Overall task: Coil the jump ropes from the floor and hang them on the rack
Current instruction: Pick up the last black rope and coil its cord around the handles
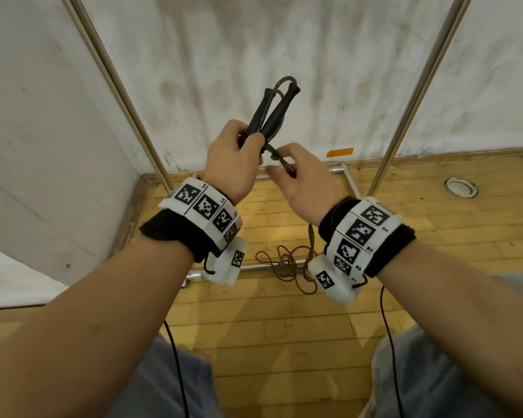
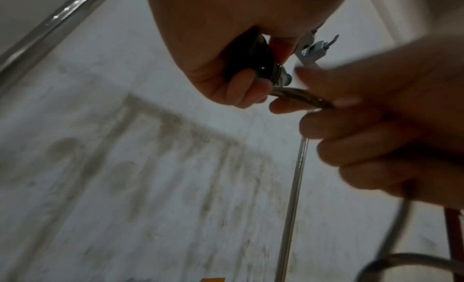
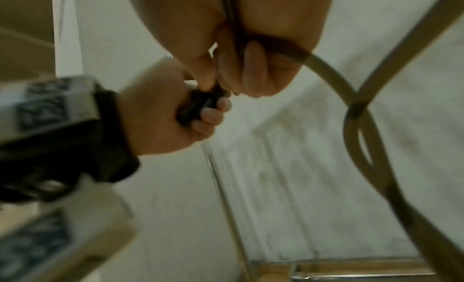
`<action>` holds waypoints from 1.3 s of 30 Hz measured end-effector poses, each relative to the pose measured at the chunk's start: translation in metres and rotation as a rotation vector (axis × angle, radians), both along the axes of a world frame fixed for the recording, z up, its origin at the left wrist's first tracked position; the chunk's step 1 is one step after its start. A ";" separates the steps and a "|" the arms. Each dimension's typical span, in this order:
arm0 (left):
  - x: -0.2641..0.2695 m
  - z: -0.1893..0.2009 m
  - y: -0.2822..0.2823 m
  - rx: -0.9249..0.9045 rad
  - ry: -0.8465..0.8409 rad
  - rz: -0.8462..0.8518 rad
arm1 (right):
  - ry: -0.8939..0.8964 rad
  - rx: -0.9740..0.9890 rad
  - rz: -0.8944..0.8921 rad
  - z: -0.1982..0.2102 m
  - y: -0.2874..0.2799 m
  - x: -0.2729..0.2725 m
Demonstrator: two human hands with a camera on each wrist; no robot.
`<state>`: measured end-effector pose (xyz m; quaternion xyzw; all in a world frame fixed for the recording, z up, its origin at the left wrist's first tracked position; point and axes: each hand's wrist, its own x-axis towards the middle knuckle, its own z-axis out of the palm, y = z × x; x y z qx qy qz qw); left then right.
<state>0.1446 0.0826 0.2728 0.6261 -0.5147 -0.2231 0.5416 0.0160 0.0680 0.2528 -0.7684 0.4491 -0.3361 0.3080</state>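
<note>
My left hand (image 1: 242,146) grips the two black handles (image 1: 272,113) of a jump rope, held up in front of the wall with their free ends pointing up. A short loop of cord (image 1: 280,81) arches over the handle tops. My right hand (image 1: 281,164) pinches the brownish cord (image 2: 298,94) just below the handles, fingers curled round it. The cord runs down behind my right wrist to a loose tangle (image 1: 287,263) on the wooden floor. In the right wrist view the cord (image 3: 351,111) crosses itself in a loop below my palm.
Two slanted metal rack poles (image 1: 121,92) (image 1: 420,86) rise on either side of my hands. The rack's base bars (image 1: 254,268) lie on the wooden floor by the stained white wall. An orange tape mark (image 1: 340,152) and a round floor fitting (image 1: 461,187) sit to the right.
</note>
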 end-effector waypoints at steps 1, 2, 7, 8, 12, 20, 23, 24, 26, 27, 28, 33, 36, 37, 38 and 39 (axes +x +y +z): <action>-0.001 0.002 0.000 -0.014 -0.004 -0.019 | 0.035 -0.063 -0.033 -0.002 -0.005 -0.004; -0.004 0.004 0.001 -0.027 -0.019 -0.049 | 0.104 -0.116 -0.076 -0.004 -0.009 -0.008; -0.017 0.006 0.011 -0.082 -0.256 -0.157 | 0.078 0.179 -0.016 -0.010 -0.016 -0.007; -0.015 0.006 0.011 -0.091 -0.274 -0.148 | -0.054 0.326 0.060 -0.009 -0.013 -0.004; 0.004 0.012 0.007 -0.091 -0.300 -0.073 | -0.364 0.511 0.150 -0.007 -0.007 -0.001; 0.039 -0.004 0.004 0.104 -0.607 -0.040 | 0.083 0.218 0.163 -0.009 -0.001 -0.002; 0.042 -0.012 0.002 0.209 -0.693 -0.053 | 0.201 0.215 0.175 -0.008 -0.004 -0.006; 0.043 -0.014 0.001 0.237 -0.700 -0.052 | 0.230 0.199 0.183 -0.007 -0.004 -0.007; 0.043 -0.017 -0.001 0.279 -0.728 -0.050 | 0.298 0.124 0.198 -0.006 -0.003 -0.007; 0.044 -0.019 -0.001 0.300 -0.754 -0.052 | 0.324 0.096 0.207 -0.005 -0.002 -0.008; 0.044 -0.020 -0.001 0.332 -0.784 -0.061 | 0.344 0.085 0.217 -0.004 -0.002 -0.009; 0.038 -0.030 0.000 0.502 -0.858 -0.202 | 0.491 -0.046 0.193 0.003 -0.005 -0.017; 0.028 -0.033 0.001 0.513 -0.838 -0.305 | 0.514 -0.186 0.119 0.008 -0.008 -0.024; 0.026 -0.032 0.003 0.508 -0.834 -0.334 | 0.509 -0.214 0.094 0.009 -0.009 -0.026; 0.023 -0.032 0.004 0.493 -0.840 -0.359 | 0.503 -0.232 0.075 0.010 -0.011 -0.028; 0.020 -0.033 0.005 0.466 -0.862 -0.378 | 0.497 -0.243 0.060 0.010 -0.012 -0.029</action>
